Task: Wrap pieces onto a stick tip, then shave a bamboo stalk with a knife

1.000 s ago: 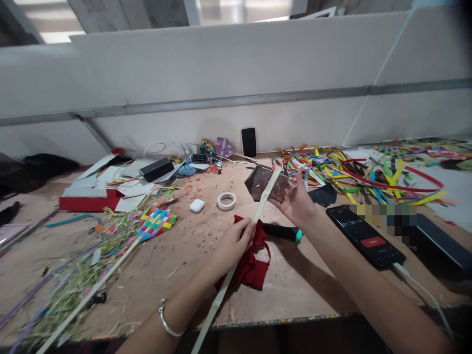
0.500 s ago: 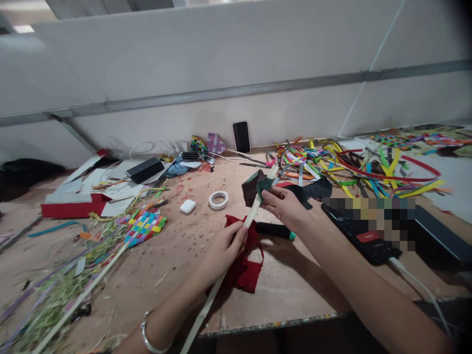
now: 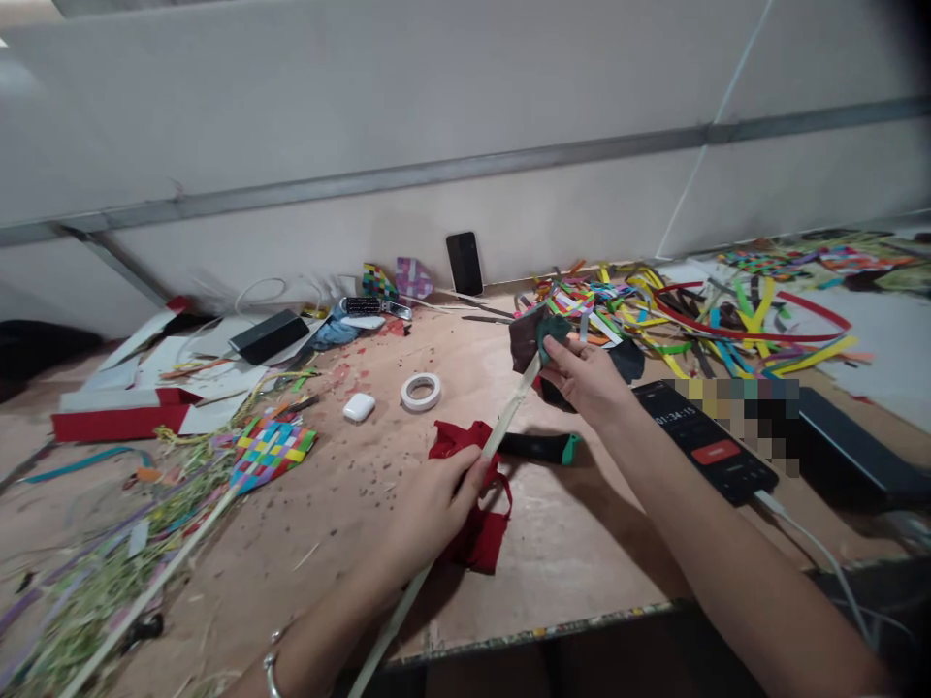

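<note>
My left hand (image 3: 443, 494) is closed around a long pale flat strip (image 3: 513, 407), which slants from the table's front edge up to the right. My right hand (image 3: 586, 373) pinches a folded piece of dark brown and green sheet (image 3: 529, 339) over the strip's upper end and hides the tip. It could be sandpaper or cloth; I cannot tell. Beneath the strip lies a red cloth (image 3: 484, 538), partly covered by my left hand. A black handle with a green end (image 3: 542, 448) rests just right of the cloth.
A tape roll (image 3: 420, 392) and white earbud case (image 3: 359, 406) lie left of centre. A woven colourful piece on a stick (image 3: 272, 451) sits among shavings at left. Colourful strips (image 3: 727, 320) pile at back right, near a phone (image 3: 702, 441) on a cable.
My right hand has slid the folded piece along the strip towards its upper end, away from my left hand. My left hand keeps its grip. The view has shifted slightly.
</note>
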A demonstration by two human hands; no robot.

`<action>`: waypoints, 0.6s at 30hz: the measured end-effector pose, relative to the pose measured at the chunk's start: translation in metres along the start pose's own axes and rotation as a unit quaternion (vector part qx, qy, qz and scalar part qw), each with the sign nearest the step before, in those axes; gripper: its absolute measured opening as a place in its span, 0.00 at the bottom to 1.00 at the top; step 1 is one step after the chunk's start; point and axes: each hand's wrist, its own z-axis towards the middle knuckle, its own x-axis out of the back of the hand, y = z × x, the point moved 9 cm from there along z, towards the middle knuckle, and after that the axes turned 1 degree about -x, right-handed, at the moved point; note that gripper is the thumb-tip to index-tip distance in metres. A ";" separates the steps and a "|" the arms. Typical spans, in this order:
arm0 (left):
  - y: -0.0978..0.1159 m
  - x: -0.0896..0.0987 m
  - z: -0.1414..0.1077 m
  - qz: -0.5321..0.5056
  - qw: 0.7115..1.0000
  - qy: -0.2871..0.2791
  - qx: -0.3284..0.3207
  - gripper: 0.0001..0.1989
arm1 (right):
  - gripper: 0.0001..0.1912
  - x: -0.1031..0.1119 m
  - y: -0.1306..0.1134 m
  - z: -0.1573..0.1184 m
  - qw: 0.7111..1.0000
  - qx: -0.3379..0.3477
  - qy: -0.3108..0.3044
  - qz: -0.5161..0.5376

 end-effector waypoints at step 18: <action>0.001 -0.001 0.002 -0.071 0.997 0.001 0.018 0.20 | 0.20 0.002 0.005 0.001 0.999 0.019 0.038 -0.001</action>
